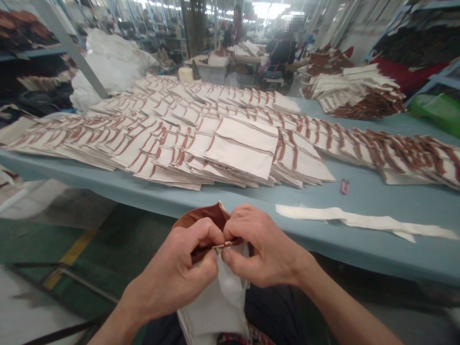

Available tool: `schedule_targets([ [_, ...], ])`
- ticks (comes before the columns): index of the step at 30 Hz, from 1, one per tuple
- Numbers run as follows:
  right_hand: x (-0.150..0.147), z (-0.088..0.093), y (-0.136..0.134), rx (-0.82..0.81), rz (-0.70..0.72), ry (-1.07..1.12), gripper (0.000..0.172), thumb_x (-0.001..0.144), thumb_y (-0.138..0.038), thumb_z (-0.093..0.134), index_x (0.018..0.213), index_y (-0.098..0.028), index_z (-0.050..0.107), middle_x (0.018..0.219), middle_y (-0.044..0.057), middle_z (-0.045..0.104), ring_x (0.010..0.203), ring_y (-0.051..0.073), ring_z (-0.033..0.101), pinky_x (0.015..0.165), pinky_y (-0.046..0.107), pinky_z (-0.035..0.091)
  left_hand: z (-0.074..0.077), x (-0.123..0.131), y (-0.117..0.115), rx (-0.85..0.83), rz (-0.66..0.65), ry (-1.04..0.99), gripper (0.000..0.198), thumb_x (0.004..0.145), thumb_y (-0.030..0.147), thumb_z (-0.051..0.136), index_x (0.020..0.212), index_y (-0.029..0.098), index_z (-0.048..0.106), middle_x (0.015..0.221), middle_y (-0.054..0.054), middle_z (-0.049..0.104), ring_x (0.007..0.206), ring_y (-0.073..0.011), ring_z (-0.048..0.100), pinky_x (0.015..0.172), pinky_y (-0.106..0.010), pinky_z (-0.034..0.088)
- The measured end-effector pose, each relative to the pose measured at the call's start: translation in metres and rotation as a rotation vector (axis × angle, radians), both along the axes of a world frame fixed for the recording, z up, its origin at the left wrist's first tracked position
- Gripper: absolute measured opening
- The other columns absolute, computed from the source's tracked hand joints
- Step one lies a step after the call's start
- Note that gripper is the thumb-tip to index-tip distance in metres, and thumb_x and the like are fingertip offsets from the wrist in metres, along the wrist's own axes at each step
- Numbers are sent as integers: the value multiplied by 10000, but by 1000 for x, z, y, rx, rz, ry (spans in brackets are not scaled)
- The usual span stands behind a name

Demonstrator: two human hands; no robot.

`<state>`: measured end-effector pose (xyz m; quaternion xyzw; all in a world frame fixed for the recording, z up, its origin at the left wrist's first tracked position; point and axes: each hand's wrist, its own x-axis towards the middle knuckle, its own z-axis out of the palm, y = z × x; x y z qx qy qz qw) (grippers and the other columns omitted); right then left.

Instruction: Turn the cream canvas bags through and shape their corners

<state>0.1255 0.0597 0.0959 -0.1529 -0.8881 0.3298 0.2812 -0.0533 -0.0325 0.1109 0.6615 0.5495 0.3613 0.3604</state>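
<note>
My left hand (190,258) and my right hand (255,244) meet over my lap, both closed in a pinch on a white and brown fabric piece (212,311). Thumbs and forefingers grip its brown edge close together. Brown cloth stands up behind my fingers, and the white part hangs down onto my dark clothing. A small pale bit shows between the fingertips; I cannot make out what it is. On the table (251,196) just beyond lie overlapping stacks of similar fabric pieces (244,143).
Pink thread snips (344,186) and white fabric strips (362,219) lie at the table's right. A further pile of white and brown pieces (359,91) sits at the back right, near a green container (436,112). A metal post (72,48) rises at left. A person (282,52) sits in the background.
</note>
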Motion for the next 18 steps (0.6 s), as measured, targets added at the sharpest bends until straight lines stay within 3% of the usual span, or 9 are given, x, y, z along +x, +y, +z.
schedule_targets([
  [8,5,-16,0,-117,-7,-122,141,748,-164,596,662,-213,495,639,-29,513,699,172,480,715,311,342,-27,-5,-2,232,-69,114,288,834,8,491,964,216,642,830,65,741,687,-62,684,661,-140,465],
  [13,7,-19,-1,-146,30,-97,125,779,-127,631,693,-199,574,659,-29,575,702,161,498,752,307,367,-35,-8,-7,386,-50,185,312,851,3,523,1025,234,639,828,68,756,683,-61,706,683,-134,481],
  [18,7,-21,-3,-143,58,-52,130,784,-151,631,704,-209,546,670,-31,563,693,161,494,797,322,404,-30,-9,-9,288,-31,133,281,871,39,527,1020,219,683,828,58,782,672,-53,725,657,-95,513],
])
